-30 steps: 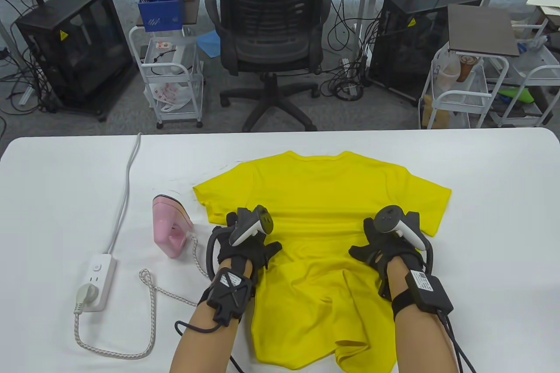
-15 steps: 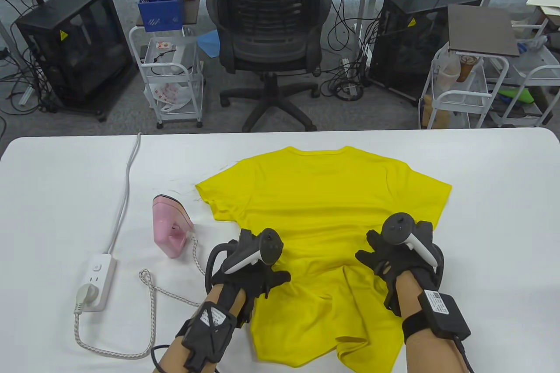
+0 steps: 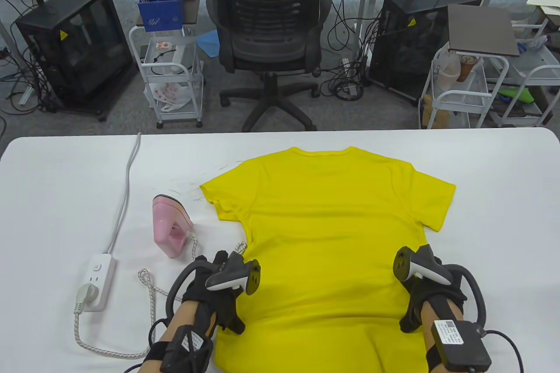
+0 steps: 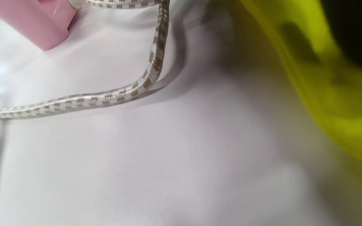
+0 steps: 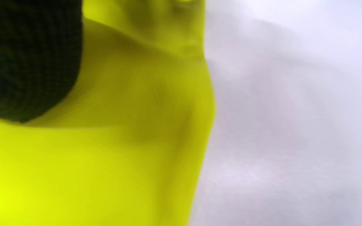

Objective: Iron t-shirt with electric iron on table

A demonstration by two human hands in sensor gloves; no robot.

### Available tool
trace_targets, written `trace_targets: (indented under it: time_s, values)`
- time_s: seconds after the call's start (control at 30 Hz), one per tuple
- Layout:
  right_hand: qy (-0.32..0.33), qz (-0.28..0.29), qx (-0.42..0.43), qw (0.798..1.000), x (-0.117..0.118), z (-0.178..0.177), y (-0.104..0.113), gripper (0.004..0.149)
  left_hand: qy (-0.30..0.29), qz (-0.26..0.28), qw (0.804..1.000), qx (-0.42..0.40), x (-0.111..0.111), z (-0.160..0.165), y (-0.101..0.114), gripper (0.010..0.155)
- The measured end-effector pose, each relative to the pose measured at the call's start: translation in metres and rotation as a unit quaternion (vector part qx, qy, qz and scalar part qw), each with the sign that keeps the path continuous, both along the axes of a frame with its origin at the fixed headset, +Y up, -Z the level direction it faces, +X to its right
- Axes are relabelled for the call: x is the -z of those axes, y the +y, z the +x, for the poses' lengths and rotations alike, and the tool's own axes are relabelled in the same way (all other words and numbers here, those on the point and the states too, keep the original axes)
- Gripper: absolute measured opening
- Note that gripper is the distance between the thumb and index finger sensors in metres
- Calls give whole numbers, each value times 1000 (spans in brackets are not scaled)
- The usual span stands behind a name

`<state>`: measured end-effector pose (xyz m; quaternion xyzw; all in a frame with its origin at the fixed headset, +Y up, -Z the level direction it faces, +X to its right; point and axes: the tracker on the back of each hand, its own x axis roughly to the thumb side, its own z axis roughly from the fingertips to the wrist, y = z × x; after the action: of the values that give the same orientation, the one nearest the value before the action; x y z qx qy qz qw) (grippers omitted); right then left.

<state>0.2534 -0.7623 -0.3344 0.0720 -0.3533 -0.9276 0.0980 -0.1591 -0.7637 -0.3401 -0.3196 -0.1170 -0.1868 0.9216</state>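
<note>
A yellow t-shirt lies spread flat on the white table, collar away from me. My left hand grips its lower left side edge, and the fabric shows blurred in the left wrist view. My right hand grips the lower right side edge, its glove lying on the fabric. The trackers hide most of the fingers. A pink electric iron stands on the table left of the shirt, a little beyond my left hand, and also shows in the left wrist view.
The iron's braided cord loops across the table close to my left hand and runs to a white power strip at the left. An office chair and carts stand beyond the far edge.
Both hands slid toward me along the shirt's sides, from mid-body to the lower part. The rumpled, folded-up lower half is now pulled out flat.
</note>
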Motion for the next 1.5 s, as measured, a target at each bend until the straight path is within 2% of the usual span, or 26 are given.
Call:
trace_targets:
  time_s: [0.03,0.13,0.2,0.27,0.3,0.4,0.53,0.63,0.77,0.87,0.97,1.1,1.17,1.2,1.27,1.33,1.5]
  values:
    - [-1,5,8,1000,0,-1,3,110,1,-5,1000,-20,-1,-3,1,118]
    - [-9,47,49,998,3,-7,18,97,4,46,990,-134,4,-10,15,104]
    - [-2,113,106,988,6,-16,28,89,43,87,981,-170,9,-13,27,92]
    - [5,128,165,978,10,-32,28,87,53,99,974,-196,15,-12,30,85]
    - [11,124,175,977,11,-38,26,89,60,103,975,-190,17,-10,30,82]
    - [13,108,207,972,15,-54,7,91,85,107,985,-105,22,-7,20,77]
    - [-3,70,198,978,16,-50,-19,94,109,107,984,-95,23,-15,12,73]
    - [-19,110,232,966,15,-40,-20,90,124,121,980,-102,23,-21,15,70]
    - [-23,120,231,965,17,-37,-11,86,130,126,977,-111,25,-20,21,66]
    - [-21,123,224,967,21,-43,-5,85,121,139,971,-151,27,-8,26,68]
    - [-8,123,230,965,26,-52,-9,89,74,127,973,-180,35,16,23,66]
    - [-2,92,222,971,31,-56,-23,91,53,98,983,-143,48,38,8,68]
    - [-8,110,242,964,32,-54,-24,91,67,90,987,-113,53,38,0,77]
    - [-4,100,240,966,33,-52,-25,91,78,90,989,-92,55,36,-2,85]
    - [-4,98,243,965,34,-48,-25,93,95,97,986,-92,58,30,0,92]
    - [-5,97,249,964,36,-46,-27,94,114,72,989,-56,60,24,2,99]
    - [4,100,250,963,40,-49,-21,89,118,82,990,-5,60,22,13,96]
